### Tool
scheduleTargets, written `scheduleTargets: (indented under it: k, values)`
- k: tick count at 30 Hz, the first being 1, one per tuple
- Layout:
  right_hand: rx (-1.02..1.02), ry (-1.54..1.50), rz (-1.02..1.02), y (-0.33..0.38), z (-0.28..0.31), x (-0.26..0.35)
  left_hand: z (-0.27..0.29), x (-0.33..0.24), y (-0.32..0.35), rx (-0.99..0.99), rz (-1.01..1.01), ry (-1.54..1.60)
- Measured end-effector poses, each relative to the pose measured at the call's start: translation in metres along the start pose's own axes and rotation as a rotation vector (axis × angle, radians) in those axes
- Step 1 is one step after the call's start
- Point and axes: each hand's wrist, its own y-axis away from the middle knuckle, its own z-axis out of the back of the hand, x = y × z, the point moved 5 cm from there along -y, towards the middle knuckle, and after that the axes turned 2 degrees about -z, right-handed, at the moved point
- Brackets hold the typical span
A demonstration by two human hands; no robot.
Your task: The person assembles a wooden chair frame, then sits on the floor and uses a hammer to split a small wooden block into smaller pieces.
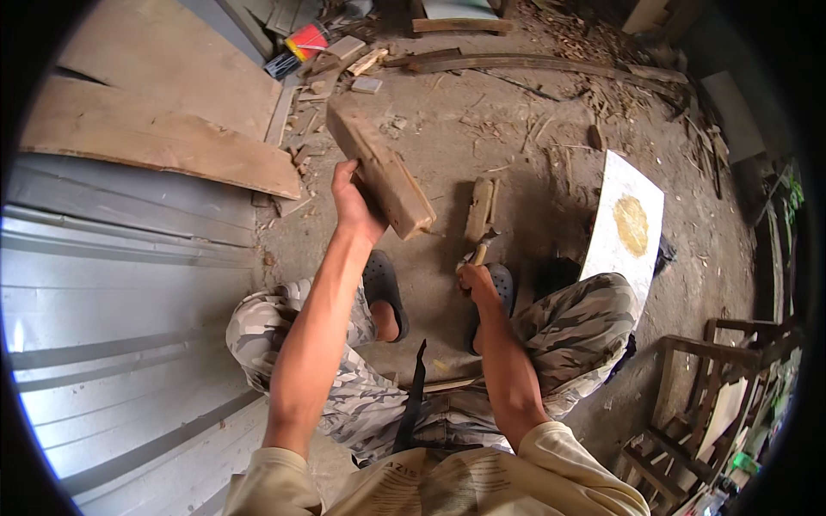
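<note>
My left hand (355, 206) is closed around a thick, brownish wooden block (379, 168), lifted above the floor and tilted with its near end to the right. Down by my right shoe, my right hand (476, 279) grips a hammer (479, 254) by its light wooden handle. Its dark metal head is small and partly blurred, pointing away from me. Just past the hammer head, a shorter piece of wood (478, 211) lies on the ground; I cannot tell whether the two touch.
Corrugated metal sheeting (120, 284) and wide boards (155, 129) line the left. A white panel with a yellowish patch (609, 224) leans beside my right knee. Wood scraps (344, 56) and a long plank (533, 62) lie farther off. A wooden frame (710, 370) stands at right.
</note>
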Motion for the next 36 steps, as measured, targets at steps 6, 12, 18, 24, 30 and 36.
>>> scheduleTargets:
  k: [6,12,18,24,30,36]
  values:
    - [-0.03,-0.005,0.024,0.009,-0.02,0.002,0.045,-0.007,0.028,0.319,-0.107,0.356]
    - [0.002,0.151,-0.013,-0.029,-0.002,0.011,0.054,0.001,0.023,0.593,0.015,0.799]
    - [0.014,-0.082,0.009,-0.05,0.024,-0.014,0.072,0.005,0.038,0.268,-0.153,0.517]
    - [0.101,-0.237,-0.057,-0.052,0.048,-0.026,0.062,-0.002,0.029,0.207,-0.132,0.461]
    - [0.022,-0.045,-0.007,-0.045,0.053,-0.028,0.042,-0.001,0.022,0.592,0.023,0.714]
    - [-0.054,0.103,0.028,-0.033,0.05,-0.022,0.028,0.003,0.027,0.962,0.188,0.885]
